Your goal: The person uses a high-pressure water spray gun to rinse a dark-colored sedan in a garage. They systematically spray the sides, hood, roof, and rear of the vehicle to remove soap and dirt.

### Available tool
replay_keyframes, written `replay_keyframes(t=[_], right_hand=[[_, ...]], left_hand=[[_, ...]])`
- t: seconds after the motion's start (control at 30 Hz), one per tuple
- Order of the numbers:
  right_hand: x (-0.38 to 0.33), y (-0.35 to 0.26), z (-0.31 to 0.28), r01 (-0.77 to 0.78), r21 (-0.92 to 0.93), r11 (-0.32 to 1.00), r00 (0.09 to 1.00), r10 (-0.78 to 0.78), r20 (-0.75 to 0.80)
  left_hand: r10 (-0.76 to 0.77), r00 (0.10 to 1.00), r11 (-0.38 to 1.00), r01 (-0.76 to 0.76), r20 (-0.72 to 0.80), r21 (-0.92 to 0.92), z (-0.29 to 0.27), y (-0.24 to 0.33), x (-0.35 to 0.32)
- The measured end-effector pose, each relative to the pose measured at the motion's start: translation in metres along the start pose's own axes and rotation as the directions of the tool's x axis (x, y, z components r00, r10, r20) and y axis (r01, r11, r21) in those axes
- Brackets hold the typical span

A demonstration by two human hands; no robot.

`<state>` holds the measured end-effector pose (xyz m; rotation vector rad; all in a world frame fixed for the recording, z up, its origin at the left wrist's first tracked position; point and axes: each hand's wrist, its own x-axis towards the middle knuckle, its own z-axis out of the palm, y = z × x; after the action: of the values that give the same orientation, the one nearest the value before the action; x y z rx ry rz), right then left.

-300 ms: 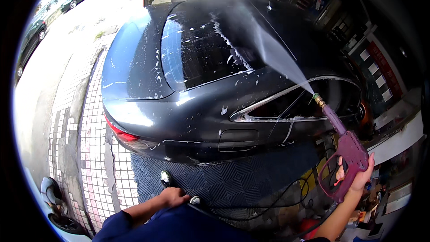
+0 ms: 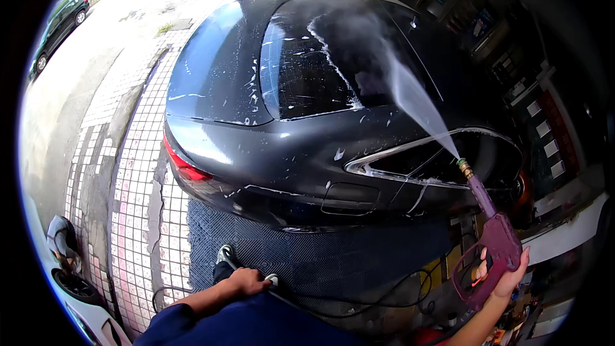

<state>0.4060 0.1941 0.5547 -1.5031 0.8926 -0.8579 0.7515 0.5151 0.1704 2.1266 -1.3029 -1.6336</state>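
My right hand (image 2: 510, 274) is wrapped round the grip of a purple-maroon pressure washer spray gun (image 2: 501, 240), its fingers inside the trigger guard. From the brass nozzle a white fan of water (image 2: 410, 93) shoots up and left onto the roof and rear window of a dark grey car (image 2: 295, 147). A ragged line of white foam (image 2: 330, 58) lies across the rear glass (image 2: 307, 80), with flecks on the trunk and side. Low in front of my body, my left hand (image 2: 246, 281) is closed; what it holds, if anything, is hidden.
A black hose (image 2: 378, 301) runs along the floor by my feet. Dark ribbed matting (image 2: 256, 231) lies beside the car, and white tiles (image 2: 138, 243) border it. A white vehicle (image 2: 96, 317) stands at lower left. Parked cars (image 2: 61, 29) line the far side; shelves are at right.
The view has shifted, so the car sits farther right and slightly lower. The gun appears a little lower, still spraying the roof and rear glass. My left hand stays closed near my body.
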Motion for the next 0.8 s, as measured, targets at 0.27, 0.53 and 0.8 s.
replay_keyframes(t=[0.27, 0.53, 0.8], right_hand=[[-0.084, 0.025, 0.101, -0.158, 0.054, 0.986, 0.972, 0.165, -0.170], [-0.115, 0.036, 0.165, -0.113, 0.018, 0.993, 0.973, 0.114, -0.201], [-0.117, 0.034, 0.215, -0.096, 0.072, 0.993, 0.928, 0.116, -0.353]], left_hand=[[0.018, 0.977, 0.955, 0.046, 0.215, -0.292, -0.058, -0.061, 0.015], [-0.064, 0.966, 0.978, 0.110, 0.251, -0.175, -0.073, -0.172, 0.067], [-0.055, 0.998, 0.996, 0.058, 0.045, -0.072, -0.058, -0.252, 0.057]])
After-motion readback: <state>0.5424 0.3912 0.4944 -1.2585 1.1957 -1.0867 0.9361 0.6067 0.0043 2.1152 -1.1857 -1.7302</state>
